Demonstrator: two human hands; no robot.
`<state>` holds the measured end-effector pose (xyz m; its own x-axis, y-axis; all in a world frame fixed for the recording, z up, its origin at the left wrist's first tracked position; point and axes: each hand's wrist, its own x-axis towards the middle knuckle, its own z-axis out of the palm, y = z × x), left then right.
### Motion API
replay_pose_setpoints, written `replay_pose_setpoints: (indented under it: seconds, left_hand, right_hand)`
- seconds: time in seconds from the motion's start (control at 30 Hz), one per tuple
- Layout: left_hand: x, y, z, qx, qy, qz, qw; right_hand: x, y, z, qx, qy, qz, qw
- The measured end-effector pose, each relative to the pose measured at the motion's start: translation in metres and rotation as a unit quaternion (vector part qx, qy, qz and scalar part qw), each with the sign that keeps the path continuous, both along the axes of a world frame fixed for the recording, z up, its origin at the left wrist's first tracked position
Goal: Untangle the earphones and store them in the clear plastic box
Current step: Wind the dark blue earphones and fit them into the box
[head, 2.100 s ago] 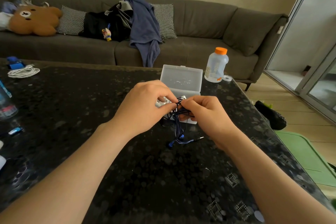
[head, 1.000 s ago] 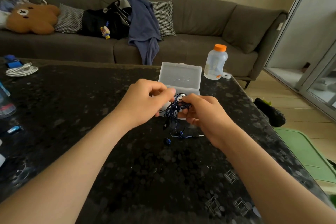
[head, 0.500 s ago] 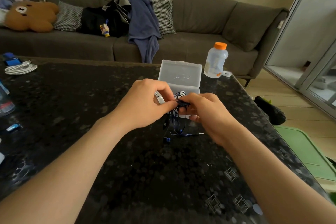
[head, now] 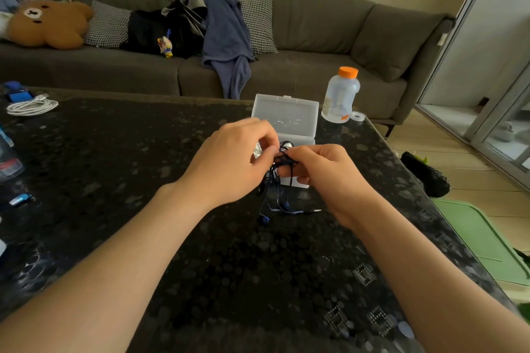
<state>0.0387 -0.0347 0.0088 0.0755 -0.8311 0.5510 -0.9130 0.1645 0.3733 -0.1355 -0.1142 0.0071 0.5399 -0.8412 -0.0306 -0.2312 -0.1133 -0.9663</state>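
Observation:
Dark blue earphones [head: 279, 180] hang as a tangled bunch between my two hands, just above the black table [head: 114, 157]. My left hand [head: 229, 160] pinches the knot from the left. My right hand [head: 324, 172] pinches it from the right, fingers curled round the cord. Loose loops, two blue earbuds and the metal jack plug [head: 315, 210] trail onto the table below. The clear plastic box [head: 286, 120] stands open right behind my hands, lid tilted up. Something silvery shows inside it, mostly hidden by my left hand.
A plastic bottle with an orange cap [head: 341, 94] stands at the table's far right corner. A coiled white cable [head: 31, 106] lies far left. A small blue item [head: 21, 199] sits near the left edge. A grey sofa [head: 315, 37] runs behind the table.
Both hands stay on the knot and have shifted only slightly, working the cord. The hanging loops and earbuds swing a little beneath them.

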Motion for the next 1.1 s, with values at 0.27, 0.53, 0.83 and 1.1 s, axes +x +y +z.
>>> replay_pose_setpoints:
  seconds: [0.27, 0.53, 0.83, 1.1]
  left_hand:
    - [-0.006, -0.005, 0.015, -0.020, 0.615, 0.051, 0.786]
    - [0.002, 0.002, 0.014, 0.004, 0.467, 0.108, 0.878]
    - [-0.003, 0.000, 0.011, 0.030, 0.422, 0.179, 0.888]
    - [-0.012, -0.005, 0.015, 0.086, 0.658, 0.011, 0.748]
  right_hand:
    - [0.003, -0.001, -0.004, -0.005, 0.110, 0.043, 0.993]
    - [0.005, 0.006, -0.001, 0.084, 0.058, 0.057, 0.993]
    - [0.002, 0.005, -0.001, 0.104, 0.078, 0.048, 0.990]
    - [0.006, 0.006, -0.004, 0.064, 0.077, 0.058, 0.993]
